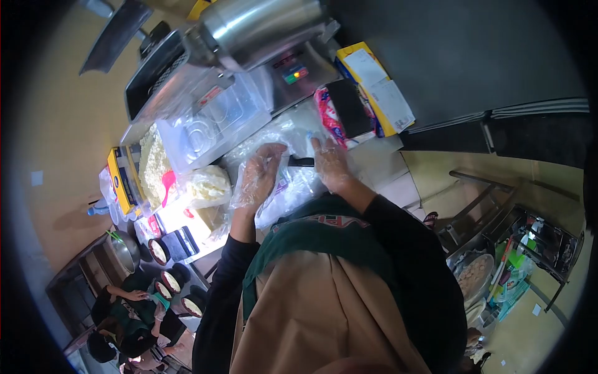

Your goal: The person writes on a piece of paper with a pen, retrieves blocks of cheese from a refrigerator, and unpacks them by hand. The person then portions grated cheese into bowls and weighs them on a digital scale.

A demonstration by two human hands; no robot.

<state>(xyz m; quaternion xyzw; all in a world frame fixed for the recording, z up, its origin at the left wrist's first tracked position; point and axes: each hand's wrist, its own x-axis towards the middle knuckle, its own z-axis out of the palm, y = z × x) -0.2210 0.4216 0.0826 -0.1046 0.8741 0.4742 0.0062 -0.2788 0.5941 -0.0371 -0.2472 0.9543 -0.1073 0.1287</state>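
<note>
My left hand point(260, 171), in a clear plastic glove, is over crumpled clear plastic bags point(274, 202) on the worktop. Its fingers are partly bent and apart, with nothing visible in them. Opposite it, my right hand point(333, 165), also gloved, has its fingers stretched over the plastic. A short dark strip point(301, 161) lies between the hands, its right end against the edge of my right hand; I cannot make out its kind. Left of my left hand sits a plastic bag of white grated food point(208, 187). A pink spoon point(167, 182) rests beside a larger white heap point(154, 159).
A clear plastic tub point(212, 118) stands before a steel machine point(261, 31) with lit buttons. A black phone point(350, 107) lies on a pink packet, beside a yellow box point(380, 87). A co-worker point(128, 318) is at lower left near several white-filled bowls point(169, 280).
</note>
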